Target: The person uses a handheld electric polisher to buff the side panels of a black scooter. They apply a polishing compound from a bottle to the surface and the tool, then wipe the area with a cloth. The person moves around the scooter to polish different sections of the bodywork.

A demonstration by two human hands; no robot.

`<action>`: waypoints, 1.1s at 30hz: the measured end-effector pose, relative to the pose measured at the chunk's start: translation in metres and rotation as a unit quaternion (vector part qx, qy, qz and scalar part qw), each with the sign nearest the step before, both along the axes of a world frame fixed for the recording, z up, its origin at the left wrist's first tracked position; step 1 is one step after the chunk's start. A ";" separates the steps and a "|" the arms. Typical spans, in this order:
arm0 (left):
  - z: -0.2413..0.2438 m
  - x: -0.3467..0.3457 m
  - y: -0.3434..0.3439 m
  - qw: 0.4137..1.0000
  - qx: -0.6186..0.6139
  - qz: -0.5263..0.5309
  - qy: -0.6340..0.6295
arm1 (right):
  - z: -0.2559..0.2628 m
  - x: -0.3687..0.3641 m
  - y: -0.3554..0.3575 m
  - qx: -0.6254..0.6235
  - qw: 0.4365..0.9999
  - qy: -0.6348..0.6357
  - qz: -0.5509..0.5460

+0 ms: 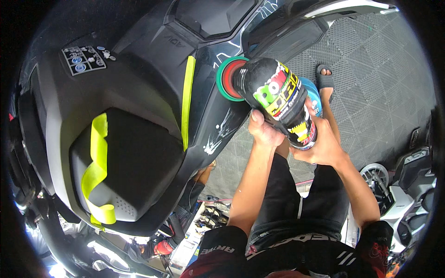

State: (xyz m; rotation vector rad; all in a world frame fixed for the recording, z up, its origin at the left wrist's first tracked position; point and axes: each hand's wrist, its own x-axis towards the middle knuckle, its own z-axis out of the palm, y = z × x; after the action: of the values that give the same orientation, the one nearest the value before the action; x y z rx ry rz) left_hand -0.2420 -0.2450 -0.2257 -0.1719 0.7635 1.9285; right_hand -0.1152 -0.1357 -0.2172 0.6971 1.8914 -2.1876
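A black power polisher (278, 93) covered in stickers is held between both hands. Its round backing plate with a green and red pad (233, 79) rests against or very close to the dark side panel (222, 93) of a scooter. My left hand (266, 130) supports the polisher's underside near the head. Around the rear of its body is my right hand (323, 142). White compound smears (217, 139) mark the panel below the pad. Yellow-green masking tape (188, 104) runs along the panel's edge, and a loose curled strip (99, 166) hangs over the black bodywork.
A blue round object (312, 93) is partly hidden behind the polisher. Grey patterned floor tiles (375, 93) lie below, with a sandalled foot (326, 78) on them. Another scooter (399, 205) stands at lower right. Tools lie on a white surface (189, 239), near a partly visible person (163, 246).
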 end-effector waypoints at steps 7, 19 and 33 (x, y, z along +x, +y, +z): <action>-0.001 0.069 -0.035 0.994 -0.026 0.102 0.021 | -0.041 0.051 -0.014 -0.270 0.954 0.002 0.133; -0.009 0.040 0.011 0.987 0.043 0.136 0.070 | -0.036 -0.006 0.047 -0.283 0.940 -0.047 0.184; -0.003 0.064 -0.026 0.985 -0.084 0.140 0.060 | -0.037 -0.005 0.031 -0.215 0.953 -0.006 0.215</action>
State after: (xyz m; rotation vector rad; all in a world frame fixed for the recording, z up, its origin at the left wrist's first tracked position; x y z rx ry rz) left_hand -0.1784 -0.2707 -0.2287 -0.2809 1.0293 2.1538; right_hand -0.1203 -0.1048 -0.2546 0.1950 1.3214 -2.1730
